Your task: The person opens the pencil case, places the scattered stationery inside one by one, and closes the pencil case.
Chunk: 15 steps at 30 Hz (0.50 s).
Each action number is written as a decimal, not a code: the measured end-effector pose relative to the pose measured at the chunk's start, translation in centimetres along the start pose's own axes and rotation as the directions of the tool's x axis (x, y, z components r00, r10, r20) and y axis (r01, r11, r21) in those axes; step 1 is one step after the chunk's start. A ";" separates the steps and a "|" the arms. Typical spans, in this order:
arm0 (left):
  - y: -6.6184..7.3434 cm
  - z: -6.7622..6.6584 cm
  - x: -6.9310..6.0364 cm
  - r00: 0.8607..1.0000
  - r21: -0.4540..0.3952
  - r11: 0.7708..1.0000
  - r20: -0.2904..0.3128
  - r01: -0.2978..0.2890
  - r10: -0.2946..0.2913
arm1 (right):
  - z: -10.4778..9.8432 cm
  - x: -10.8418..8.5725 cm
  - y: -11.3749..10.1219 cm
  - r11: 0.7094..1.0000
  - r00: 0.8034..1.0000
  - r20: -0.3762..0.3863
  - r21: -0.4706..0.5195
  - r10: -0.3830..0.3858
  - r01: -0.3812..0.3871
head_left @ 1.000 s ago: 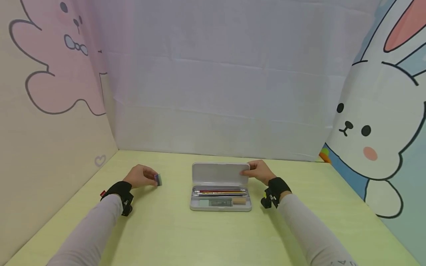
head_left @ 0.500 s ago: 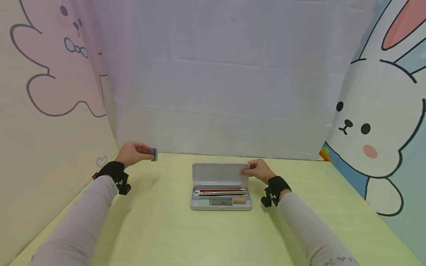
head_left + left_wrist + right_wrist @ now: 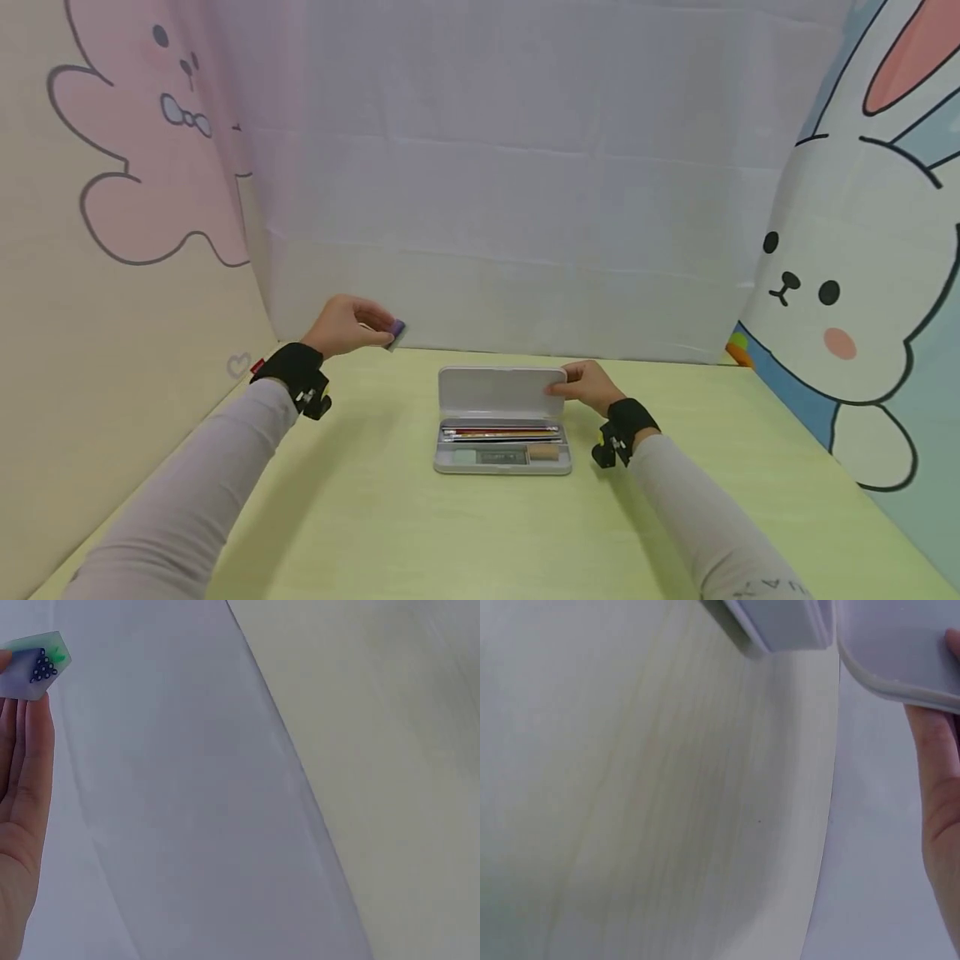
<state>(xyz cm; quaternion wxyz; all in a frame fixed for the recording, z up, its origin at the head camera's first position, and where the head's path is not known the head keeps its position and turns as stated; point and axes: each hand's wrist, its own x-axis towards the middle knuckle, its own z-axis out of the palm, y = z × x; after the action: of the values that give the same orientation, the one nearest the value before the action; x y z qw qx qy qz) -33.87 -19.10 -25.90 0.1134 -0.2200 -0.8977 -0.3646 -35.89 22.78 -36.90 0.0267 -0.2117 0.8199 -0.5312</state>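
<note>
My left hand (image 3: 347, 325) is raised above the table's back left, in front of the white backdrop. It pinches a small translucent purple-and-green eraser (image 3: 34, 671) with a grape picture between thumb and fingers. A light grey pencil case (image 3: 502, 470) stands open on the table, its lid (image 3: 491, 393) tilted up at the back. My right hand (image 3: 592, 388) grips the lid's right edge, thumb on the inside. Pencils (image 3: 501, 434) lie in the case's back section. In front of them sit a pale green block (image 3: 464, 457), a dark grey rectangle (image 3: 502, 457) and a tan block (image 3: 543, 452).
The pale yellow tabletop (image 3: 390, 517) surrounds the case. A white cloth backdrop (image 3: 510, 208) rises along the table's back edge. Printed walls stand close on the left (image 3: 165, 208) and on the right (image 3: 847, 333).
My left hand has lifted the eraser up from near the tabletop, then carried it to the right toward the case. The right hand keeps its hold on the lid.
</note>
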 end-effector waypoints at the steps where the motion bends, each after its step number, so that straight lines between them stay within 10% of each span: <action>1: 0.5 0.4 0.3 1.000 -0.006 1.000 0.009 -0.023 0.023 | 0.0 0.0 0.0 1.000 1.000 0.000 -0.003 -0.004 0.004; 8: 4.4 2.8 2.6 0.981 -0.029 0.986 0.101 -0.166 0.168 | 0.4 0.4 -0.3 0.995 0.995 -0.035 -0.041 0.091 -0.093; 15: 8.7 6.9 3.9 0.925 0.015 0.955 0.255 -0.296 0.282 | 0.3 0.4 -0.4 0.994 0.994 -0.031 -0.051 0.100 -0.102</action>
<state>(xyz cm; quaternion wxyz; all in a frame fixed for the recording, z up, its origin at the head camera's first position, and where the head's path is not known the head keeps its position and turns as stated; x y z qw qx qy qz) -33.46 -7.47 -24.15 0.0575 -0.3911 -0.8718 -0.2893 -36.05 22.23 -36.63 0.0362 -0.1630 0.8435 -0.5105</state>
